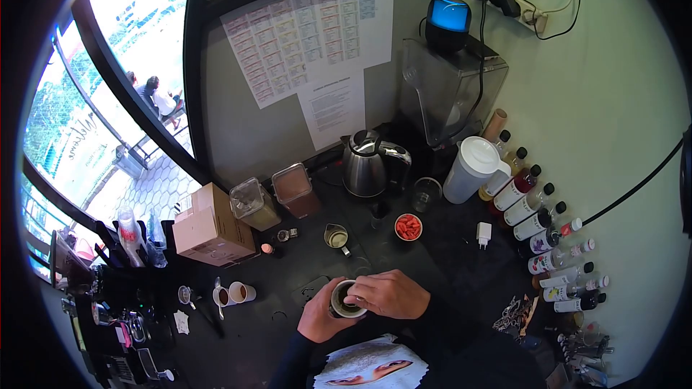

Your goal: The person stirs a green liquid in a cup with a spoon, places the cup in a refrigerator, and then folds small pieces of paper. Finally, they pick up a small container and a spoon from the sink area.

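My left hand [321,314] is wrapped round the side of a small round cup [339,302] with a pale rim. Dark contents show inside it, low in the view and close to my body. Over the cup's right side, my right hand [395,294] has its fingers pinched together at the rim. Whatever that pinch holds is hidden by the fingers. Just beyond the cup stands a small metal pitcher [336,238] with pale liquid. A white cup of red pieces [408,227] stands farther off to the right.
At the back are a steel kettle [366,166], a white-lidded jug [472,169] and two plastic containers [297,191]. A cardboard box [213,227] stands left, near two paper cups [241,293] and a portafilter [189,297]. Several bottles [530,209] line the right wall; a white charger [484,234] lies nearby.
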The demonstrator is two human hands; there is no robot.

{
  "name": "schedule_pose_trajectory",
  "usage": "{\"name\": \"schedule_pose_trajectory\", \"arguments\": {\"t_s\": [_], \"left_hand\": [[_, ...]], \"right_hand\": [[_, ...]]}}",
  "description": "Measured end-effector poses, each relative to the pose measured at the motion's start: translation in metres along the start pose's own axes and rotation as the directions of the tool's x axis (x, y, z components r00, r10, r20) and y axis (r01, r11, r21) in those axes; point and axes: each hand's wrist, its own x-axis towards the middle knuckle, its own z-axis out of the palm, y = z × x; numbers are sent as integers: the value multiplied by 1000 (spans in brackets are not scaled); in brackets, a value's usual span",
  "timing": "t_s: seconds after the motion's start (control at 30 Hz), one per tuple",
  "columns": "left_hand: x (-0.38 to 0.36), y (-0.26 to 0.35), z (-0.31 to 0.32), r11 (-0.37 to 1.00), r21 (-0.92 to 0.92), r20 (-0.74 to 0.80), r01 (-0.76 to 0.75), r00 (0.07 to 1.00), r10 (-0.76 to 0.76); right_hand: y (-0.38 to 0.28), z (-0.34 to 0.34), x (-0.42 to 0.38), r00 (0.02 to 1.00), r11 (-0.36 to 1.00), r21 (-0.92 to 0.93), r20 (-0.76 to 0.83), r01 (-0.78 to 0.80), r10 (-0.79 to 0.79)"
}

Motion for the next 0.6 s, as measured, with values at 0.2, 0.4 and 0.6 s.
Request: {"name": "schedule_pose_trajectory", "arguments": {"t_s": [0.2,0.4,0.6], "left_hand": [[-3,-2,-1,999,28,-22,-23,999,24],[-7,0,-2,1000,11,-30,-29,999,29],[-11,-3,-2,1000,6,-41,-12,999,12]], "right_hand": [[-3,0,3,999,1000,-3,30,-15,15],[-5,4,4,1000,1000,9,16,10,-10],[-15,4,9,1000,999,-54,4,-2,2]]}}
